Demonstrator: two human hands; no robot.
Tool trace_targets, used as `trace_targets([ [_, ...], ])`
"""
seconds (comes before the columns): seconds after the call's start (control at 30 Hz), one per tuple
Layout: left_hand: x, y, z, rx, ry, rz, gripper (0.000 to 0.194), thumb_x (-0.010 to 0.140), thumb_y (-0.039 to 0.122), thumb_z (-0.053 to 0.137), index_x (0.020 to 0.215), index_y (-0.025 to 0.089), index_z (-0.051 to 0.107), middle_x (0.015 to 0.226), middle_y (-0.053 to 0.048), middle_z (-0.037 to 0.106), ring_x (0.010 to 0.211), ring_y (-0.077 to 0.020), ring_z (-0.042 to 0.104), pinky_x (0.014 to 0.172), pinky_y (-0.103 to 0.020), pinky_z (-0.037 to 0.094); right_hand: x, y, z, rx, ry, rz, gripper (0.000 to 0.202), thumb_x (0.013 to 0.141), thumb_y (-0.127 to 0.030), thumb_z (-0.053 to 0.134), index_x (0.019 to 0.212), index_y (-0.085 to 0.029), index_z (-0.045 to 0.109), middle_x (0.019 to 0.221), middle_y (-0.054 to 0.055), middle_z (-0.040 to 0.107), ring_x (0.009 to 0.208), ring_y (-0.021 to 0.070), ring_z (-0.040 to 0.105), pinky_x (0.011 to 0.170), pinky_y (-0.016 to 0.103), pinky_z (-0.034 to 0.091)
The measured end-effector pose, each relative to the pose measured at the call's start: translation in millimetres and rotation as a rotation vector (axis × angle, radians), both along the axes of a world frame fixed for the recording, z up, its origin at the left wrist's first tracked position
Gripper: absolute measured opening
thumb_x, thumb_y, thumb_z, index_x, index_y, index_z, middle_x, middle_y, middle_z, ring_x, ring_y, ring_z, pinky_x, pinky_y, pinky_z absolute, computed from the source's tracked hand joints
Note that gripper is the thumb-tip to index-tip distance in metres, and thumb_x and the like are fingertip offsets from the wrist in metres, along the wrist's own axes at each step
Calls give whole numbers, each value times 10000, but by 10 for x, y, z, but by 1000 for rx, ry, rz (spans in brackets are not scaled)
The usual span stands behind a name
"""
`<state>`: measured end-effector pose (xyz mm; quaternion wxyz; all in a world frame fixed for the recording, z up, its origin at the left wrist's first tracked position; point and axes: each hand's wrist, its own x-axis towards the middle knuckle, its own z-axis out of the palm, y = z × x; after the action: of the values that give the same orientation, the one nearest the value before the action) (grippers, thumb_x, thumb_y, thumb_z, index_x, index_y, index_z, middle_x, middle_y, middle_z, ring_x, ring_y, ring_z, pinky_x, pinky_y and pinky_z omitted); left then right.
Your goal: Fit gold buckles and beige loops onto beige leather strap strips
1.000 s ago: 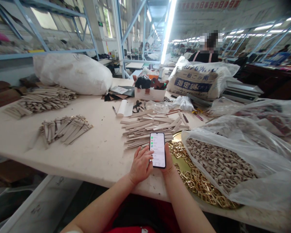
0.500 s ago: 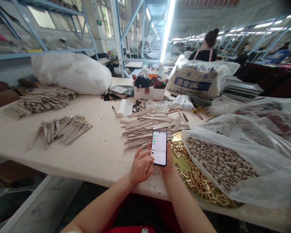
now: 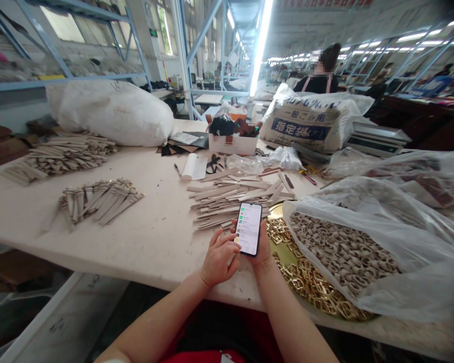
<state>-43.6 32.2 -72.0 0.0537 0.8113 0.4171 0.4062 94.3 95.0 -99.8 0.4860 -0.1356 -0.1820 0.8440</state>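
A phone [image 3: 248, 229] with a lit list on its screen rests in my right hand [image 3: 263, 248], whose fingers wrap round its edges. My left hand [image 3: 220, 257] is beside it with fingers apart, a fingertip at the lower left of the screen. Behind the phone lies a loose pile of beige strips [image 3: 215, 201]. To the right, gold buckles [image 3: 310, 282] fill a round golden tray [image 3: 293, 253], partly under a clear plastic bag [image 3: 431, 282] of small beige loops [image 3: 344, 252].
Strips with metal ends [image 3: 102, 199] and a larger strip pile [image 3: 71, 154] lie left on the table [image 3: 155, 242]. Behind are a white sack [image 3: 113, 113], a box [image 3: 232, 145] and a printed bag [image 3: 306, 121]. A person [image 3: 321, 75] is beyond.
The phone has tilted slightly, its top shifting a little to the right and up. The list on its screen has moved a little. My hands have hardly moved.
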Motion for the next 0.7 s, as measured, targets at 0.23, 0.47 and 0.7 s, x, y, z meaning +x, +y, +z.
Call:
trace_targets([
  [0.23,5,-1,9,4,-5,3,101,749,163,447,795,234,503,840,19,672,1045,-165,545,1075,-423,189,-3,-5,11,3,-4,50,724,708,-746,292,1061,-181,575,900,90,689,893,253,625,753,449,495],
  [0.47,3,14,-41,11,-11,7,105,744,157,455,804,227,507,837,18,670,1054,-169,538,1074,-427,193,-8,-6,3,16,6,-16,623,751,-681,345,1079,-199,565,975,68,680,862,229,636,743,418,509],
  [0.7,5,16,-36,45,-12,14,97,739,158,458,789,225,507,776,22,662,1033,-159,552,1080,-419,187,9,-2,-8,12,23,-1,614,764,-676,324,1136,-228,522,1006,62,669,792,214,652,707,415,521],
])
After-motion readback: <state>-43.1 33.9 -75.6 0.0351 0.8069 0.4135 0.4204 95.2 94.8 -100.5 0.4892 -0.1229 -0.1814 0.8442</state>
